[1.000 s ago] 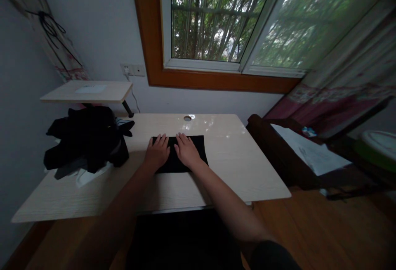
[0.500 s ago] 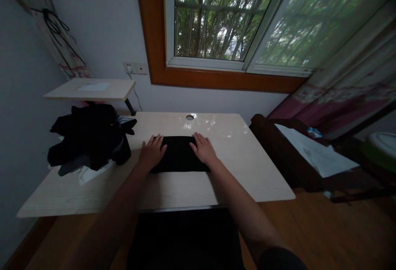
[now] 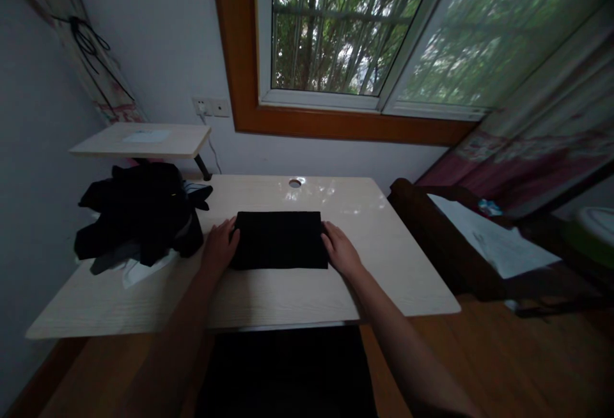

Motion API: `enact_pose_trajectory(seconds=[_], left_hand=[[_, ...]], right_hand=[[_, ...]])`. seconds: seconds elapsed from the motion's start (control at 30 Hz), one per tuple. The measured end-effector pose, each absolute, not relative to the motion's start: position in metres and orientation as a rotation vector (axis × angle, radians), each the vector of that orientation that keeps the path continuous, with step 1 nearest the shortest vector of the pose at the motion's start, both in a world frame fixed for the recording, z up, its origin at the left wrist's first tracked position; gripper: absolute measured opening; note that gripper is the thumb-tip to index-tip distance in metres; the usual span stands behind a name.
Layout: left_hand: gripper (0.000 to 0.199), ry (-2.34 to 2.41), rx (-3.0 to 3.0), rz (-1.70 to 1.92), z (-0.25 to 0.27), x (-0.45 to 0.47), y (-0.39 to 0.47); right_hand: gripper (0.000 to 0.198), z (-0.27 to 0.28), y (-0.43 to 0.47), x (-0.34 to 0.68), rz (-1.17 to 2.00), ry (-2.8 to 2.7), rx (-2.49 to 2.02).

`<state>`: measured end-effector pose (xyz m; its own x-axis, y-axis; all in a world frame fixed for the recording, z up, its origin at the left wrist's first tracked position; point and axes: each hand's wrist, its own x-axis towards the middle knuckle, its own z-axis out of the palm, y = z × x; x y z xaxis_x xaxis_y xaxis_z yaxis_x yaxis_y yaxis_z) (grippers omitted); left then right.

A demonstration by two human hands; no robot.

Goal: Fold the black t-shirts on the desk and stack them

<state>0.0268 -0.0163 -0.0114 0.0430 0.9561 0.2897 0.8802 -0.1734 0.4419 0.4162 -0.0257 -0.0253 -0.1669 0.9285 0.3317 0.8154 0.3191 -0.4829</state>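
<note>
A folded piece of black cloth (image 3: 282, 240) lies flat on the desk in front of me as a neat rectangle. At its left edge rests my left hand (image 3: 221, 245), open, with the thumb touching or very near the cloth. My right hand (image 3: 341, 248) is beside the right edge, also open, its fingers pointing away from me and the thumb close to the fabric. Neither hand visibly grips the cloth. Off to the left sits a loose heap of dark clothes (image 3: 139, 213), with some white and grey fabric beneath.
The pale wooden desk (image 3: 384, 277) has a cable hole near its back edge. A small raised shelf (image 3: 177, 139) holds a sheet of paper behind the heap. Right of the desk stands dark brown furniture (image 3: 446, 245) with a whitish sheet (image 3: 489, 239) on it.
Both hands have slid outward from the top of the black cloth to its left and right edges, leaving more of its surface visible. The cloth has hardly moved.
</note>
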Motion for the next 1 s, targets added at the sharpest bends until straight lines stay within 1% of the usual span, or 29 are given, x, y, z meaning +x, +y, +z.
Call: enact_pose_trajectory(seconds=[0.27,0.37,0.53,0.8,1.0], left_hand=[[0.046,1.861,1.954,1.064,-0.01,0.021,-0.012],[0.042,1.883,1.863,1.11,-0.013,0.017,-0.01],[0.041,1.939,1.761,1.129,-0.01,0.017,-0.01],[0.039,1.959,1.709,1.127,-0.003,0.021,-0.013],[0.036,1.94,1.697,1.119,-0.006,0.022,-0.014]], right_hand=[[0.052,-0.015,-0.037,0.414,0.303,-1.848,-1.525],[0.047,-0.015,-0.034,0.415,0.273,-1.874,-1.497],[0.035,-0.02,-0.028,0.419,0.235,-1.94,-1.43],[0.039,-0.026,-0.024,0.422,0.228,-1.937,-1.432],[0.038,-0.026,-0.024,0.422,0.221,-1.932,-1.424]])
